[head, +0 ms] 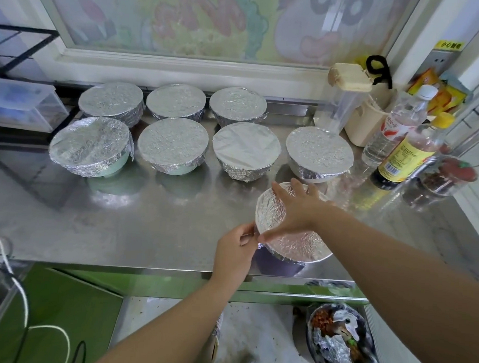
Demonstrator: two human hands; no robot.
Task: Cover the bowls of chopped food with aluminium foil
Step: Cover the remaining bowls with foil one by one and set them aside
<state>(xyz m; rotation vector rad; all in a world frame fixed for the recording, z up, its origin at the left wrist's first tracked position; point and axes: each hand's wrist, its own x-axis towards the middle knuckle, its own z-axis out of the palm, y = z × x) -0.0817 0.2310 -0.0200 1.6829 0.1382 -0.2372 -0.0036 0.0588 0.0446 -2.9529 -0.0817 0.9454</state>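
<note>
A purple bowl (278, 264) stands near the front edge of the steel counter (148, 226), its top covered by a sheet of aluminium foil (298, 244). My right hand (297, 208) lies flat on the foil with its fingers spread, thumb along the left rim. My left hand (236, 248) pinches the foil edge at the bowl's left side. Behind them stand several foil-covered bowls in two rows, among them one at the left (90, 146) and one at the right (319, 153).
Bottles (407, 150), a jar (447, 176) and containers crowd the counter's right end below the window. A clear box (22, 103) sits at the far left. Below the counter's front edge a bin (341, 342) holds foil scraps and food waste. White cable (17, 284) hangs at the left.
</note>
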